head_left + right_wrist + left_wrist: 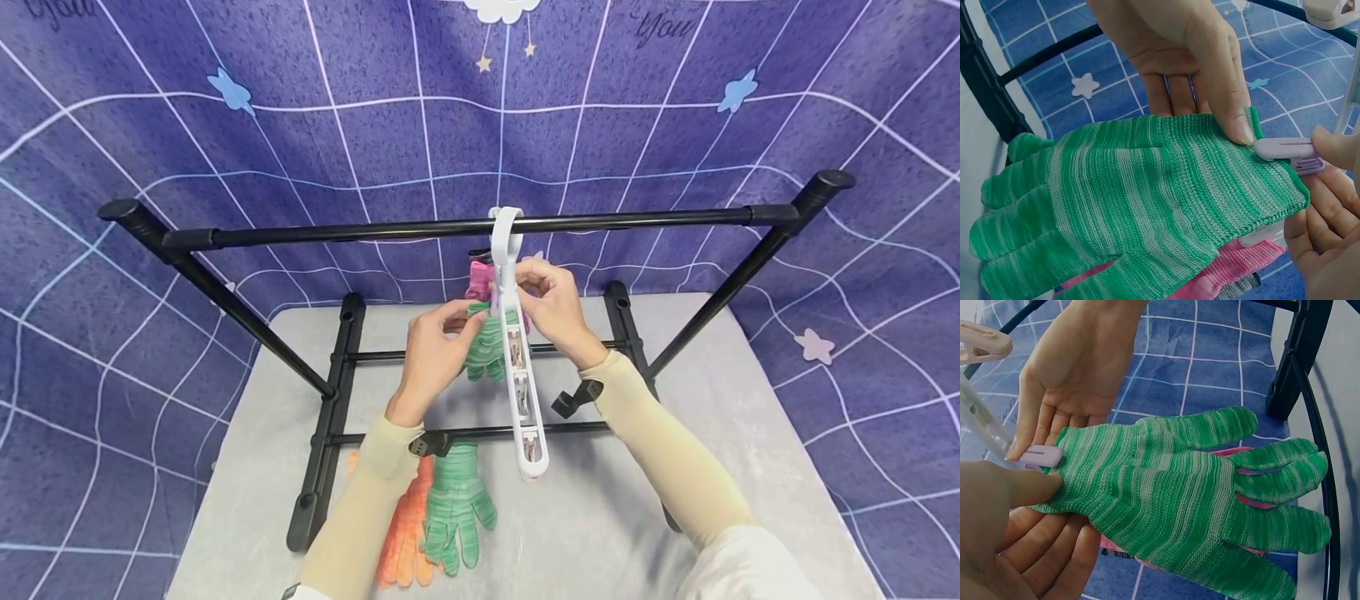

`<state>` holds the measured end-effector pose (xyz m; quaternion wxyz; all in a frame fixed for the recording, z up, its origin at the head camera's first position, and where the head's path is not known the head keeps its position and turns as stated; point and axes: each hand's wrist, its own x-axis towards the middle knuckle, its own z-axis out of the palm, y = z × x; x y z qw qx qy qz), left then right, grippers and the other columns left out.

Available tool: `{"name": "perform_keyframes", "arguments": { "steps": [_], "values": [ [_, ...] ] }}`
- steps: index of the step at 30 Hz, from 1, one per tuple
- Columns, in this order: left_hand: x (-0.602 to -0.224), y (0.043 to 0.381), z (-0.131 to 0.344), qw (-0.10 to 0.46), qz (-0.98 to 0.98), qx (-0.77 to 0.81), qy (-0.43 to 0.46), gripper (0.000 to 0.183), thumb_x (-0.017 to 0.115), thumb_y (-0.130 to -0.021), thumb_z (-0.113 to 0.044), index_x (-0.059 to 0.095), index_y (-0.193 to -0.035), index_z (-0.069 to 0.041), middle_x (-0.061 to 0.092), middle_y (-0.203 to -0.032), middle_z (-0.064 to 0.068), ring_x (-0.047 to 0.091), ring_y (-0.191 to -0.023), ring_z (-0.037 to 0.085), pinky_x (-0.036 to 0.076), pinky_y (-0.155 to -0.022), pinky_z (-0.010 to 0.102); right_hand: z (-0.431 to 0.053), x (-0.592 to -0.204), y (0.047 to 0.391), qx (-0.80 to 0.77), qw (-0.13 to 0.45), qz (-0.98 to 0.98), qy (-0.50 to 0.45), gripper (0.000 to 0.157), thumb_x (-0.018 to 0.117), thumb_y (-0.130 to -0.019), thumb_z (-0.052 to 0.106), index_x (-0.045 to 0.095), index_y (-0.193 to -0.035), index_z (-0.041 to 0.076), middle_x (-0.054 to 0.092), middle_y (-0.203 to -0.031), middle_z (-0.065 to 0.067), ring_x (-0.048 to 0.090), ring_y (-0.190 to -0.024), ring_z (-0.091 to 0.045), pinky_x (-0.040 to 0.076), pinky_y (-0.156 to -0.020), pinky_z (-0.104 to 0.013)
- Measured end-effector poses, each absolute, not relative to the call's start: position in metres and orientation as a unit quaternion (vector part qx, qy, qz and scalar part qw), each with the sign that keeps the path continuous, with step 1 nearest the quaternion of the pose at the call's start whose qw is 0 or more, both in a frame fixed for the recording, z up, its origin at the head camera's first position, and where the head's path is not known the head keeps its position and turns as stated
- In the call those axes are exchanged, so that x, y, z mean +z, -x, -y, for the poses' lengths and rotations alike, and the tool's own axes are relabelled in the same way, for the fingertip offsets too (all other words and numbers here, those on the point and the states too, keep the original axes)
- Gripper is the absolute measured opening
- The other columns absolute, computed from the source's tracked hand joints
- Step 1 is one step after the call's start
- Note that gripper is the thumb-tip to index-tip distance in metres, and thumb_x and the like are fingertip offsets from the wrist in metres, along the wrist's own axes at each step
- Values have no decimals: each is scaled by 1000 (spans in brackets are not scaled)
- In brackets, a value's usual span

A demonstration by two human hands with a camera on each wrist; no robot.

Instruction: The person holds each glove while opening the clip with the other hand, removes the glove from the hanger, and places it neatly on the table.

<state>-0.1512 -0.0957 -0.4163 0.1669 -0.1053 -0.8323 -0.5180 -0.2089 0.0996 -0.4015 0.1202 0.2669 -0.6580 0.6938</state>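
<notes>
A green striped glove hangs fingers-down beside a white clip hanger that is hooked over the black rack's top bar. My left hand pinches the glove's cuff, thumb on top. My right hand pinches a lilac clip at the cuff's edge, thumb above and fingers below. The left wrist view shows the same clip touching the cuff of the green glove. A pink glove hangs just behind it.
The black drying rack stands on a grey table, its lower rails under my forearms. A second green glove and an orange glove lie flat near the table's front left. A purple grid backdrop surrounds the table.
</notes>
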Motion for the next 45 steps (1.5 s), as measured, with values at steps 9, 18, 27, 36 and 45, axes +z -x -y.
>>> {"name": "perform_keyframes", "arguments": {
  "steps": [9, 18, 27, 36, 45],
  "values": [
    [-417, 151, 96, 161, 834, -517, 105, 18, 79, -100, -23, 83, -113, -10, 82, -95, 5, 77, -84, 17, 63, -82, 38, -100, -402, 210, 691, 124, 660, -268, 8, 71, -92, -14, 73, -100, -15, 72, -86, 5, 70, -80, -12, 58, -80, -25],
    [-424, 147, 96, 146, 831, -528, 99, 19, 79, -100, -22, 83, -114, -11, 82, -97, 4, 77, -85, 16, 64, -82, 36, -100, -402, 209, 698, 123, 652, -268, 9, 69, -91, -16, 72, -100, -16, 73, -88, 6, 70, -79, -12, 58, -79, -27],
    [-432, 138, 99, 140, 828, -536, 87, 19, 78, -100, -25, 84, -112, -11, 81, -95, 5, 78, -84, 17, 65, -80, 36, -99, -403, 209, 706, 120, 646, -264, 11, 68, -90, -16, 71, -101, -18, 73, -87, 5, 71, -80, -11, 58, -81, -26],
    [-436, 134, 101, 138, 828, -536, 89, 22, 79, -100, -26, 83, -115, -10, 81, -97, 6, 78, -86, 18, 65, -81, 36, -100, -402, 210, 708, 125, 644, -263, 11, 68, -89, -18, 71, -100, -19, 73, -85, 4, 71, -80, -11, 58, -81, -25],
    [-441, 125, 103, 124, 823, -549, 75, 23, 80, -100, -26, 83, -114, -8, 81, -98, 6, 78, -87, 18, 64, -83, 34, -100, -402, 211, 709, 123, 644, -260, 11, 69, -89, -18, 71, -100, -20, 74, -86, 3, 71, -79, -10, 58, -80, -25]
  ]
}}
